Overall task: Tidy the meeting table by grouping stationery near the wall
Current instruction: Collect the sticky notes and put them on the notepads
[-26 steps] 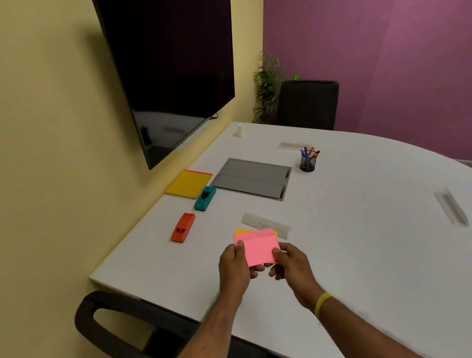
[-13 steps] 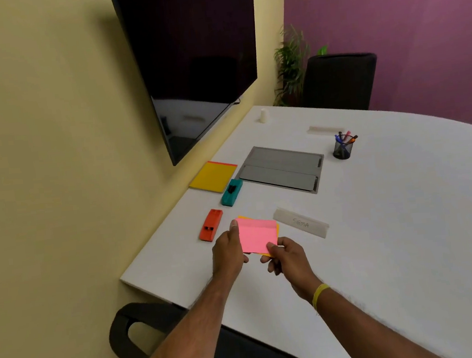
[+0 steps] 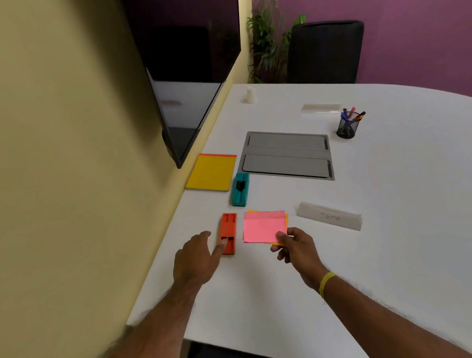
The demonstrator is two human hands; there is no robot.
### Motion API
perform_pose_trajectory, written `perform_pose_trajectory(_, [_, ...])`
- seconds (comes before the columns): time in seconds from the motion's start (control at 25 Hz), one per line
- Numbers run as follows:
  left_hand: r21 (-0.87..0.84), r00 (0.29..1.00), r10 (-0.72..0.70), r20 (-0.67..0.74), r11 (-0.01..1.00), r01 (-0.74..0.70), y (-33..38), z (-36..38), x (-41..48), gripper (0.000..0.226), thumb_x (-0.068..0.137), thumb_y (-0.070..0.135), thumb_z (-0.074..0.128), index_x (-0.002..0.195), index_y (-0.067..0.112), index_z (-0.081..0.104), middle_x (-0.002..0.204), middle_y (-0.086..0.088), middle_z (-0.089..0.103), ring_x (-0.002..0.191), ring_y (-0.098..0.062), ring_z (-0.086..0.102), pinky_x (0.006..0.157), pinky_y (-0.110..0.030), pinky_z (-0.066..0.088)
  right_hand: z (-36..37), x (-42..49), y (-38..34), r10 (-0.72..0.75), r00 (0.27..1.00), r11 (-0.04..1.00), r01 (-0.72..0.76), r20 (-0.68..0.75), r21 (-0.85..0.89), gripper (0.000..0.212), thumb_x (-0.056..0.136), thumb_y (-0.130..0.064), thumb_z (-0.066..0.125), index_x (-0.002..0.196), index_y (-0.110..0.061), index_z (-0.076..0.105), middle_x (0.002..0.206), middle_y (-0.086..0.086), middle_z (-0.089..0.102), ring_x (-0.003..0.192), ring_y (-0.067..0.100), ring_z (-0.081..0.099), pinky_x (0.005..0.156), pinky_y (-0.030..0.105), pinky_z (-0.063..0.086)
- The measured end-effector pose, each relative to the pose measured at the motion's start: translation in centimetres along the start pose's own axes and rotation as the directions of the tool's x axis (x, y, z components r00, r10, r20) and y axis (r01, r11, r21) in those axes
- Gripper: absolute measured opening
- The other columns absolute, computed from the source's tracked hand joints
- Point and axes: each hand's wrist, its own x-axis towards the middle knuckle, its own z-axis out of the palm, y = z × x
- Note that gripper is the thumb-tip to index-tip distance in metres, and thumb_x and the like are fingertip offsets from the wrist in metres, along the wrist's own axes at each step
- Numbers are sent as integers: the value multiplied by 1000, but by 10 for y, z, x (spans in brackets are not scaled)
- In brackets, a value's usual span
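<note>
At the near left corner of the white meeting table (image 3: 408, 248), close to the wall-side edge, the person's left hand (image 3: 198, 259) lies spread and empty, one fingertip touching the near end of the orange stapler (image 3: 228, 233). That stapler's long axis runs away from the person, roughly parallel to the wall edge. Just to its right the right hand (image 3: 297, 245) pinches the near right corner of a pink sticky-note pad (image 3: 264, 226), thumb on top, with an orange-yellow pad under it showing at the edges. Whether the pads rest on the table or hang just above it I cannot tell.

The coming move, as I judge it, turns on this: the pads sit just beside the stapler on the side away from the wall, apart from it by a narrow gap — so a short slide left would bring them in with the group. The right hand already has them; the left is nearer the wall and could steady the stapler.

Farther along the wall edge lie the teal stapler (image 3: 240, 189) — also pointing away — and the yellow notepad (image 3: 212, 173). Out toward the middle sit a clear nameplate (image 3: 330, 219) and, far off, the mesh pen holder (image 3: 347, 126).
</note>
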Motion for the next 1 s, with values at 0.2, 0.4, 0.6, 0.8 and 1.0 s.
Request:
perform_pose_trajectory(0.2, [288,974,207,93,931,-226,-75,11,78,89,82,78,22,153,24,23,163,-9,17,150,-26,13,117,-52,17,69,52,8,93,985,995,-89,-147,35,16,99,-21,53,102,-7,62,76,11,71,55,16,56,56,28,40])
perform_pose_trajectory(0.4, [286,958,266,105,915,-286,-110,38,132,95,81,84,13,151,22,32,161,-11,20,149,-29,19,115,-57,20,118,117,13,162,970,986,-151,-183,68,18,100,-20,51,103,-5,61,74,10,69,55,16,54,53,26,39])
perform_pose_trajectory(0.6, [218,962,254,97,938,-270,-131,69,157,92,83,83,21,147,19,41,157,-13,30,145,-29,31,113,-55,25,167,198,19,179,965,982,-165,-189,88,18,100,-18,50,102,-4,60,74,11,67,49,13,52,49,23,41])
perform_pose_trajectory(0.8, [208,952,296,77,929,-305,-151,89,150,87,85,79,27,143,19,47,155,-14,35,142,-31,37,109,-54,21,215,281,9,150,967,984,-127,-205,121,17,100,-21,49,97,-8,59,73,6,64,54,14,52,52,25,41])
perform_pose_trajectory(1.0, [190,967,241,79,949,-252,-167,97,144,89,81,84,29,136,19,57,148,-14,45,134,-33,48,111,-49,13,233,347,-15,228,954,962,-189,-196,197,20,101,-28,51,96,-10,58,75,7,64,59,15,54,51,25,44])
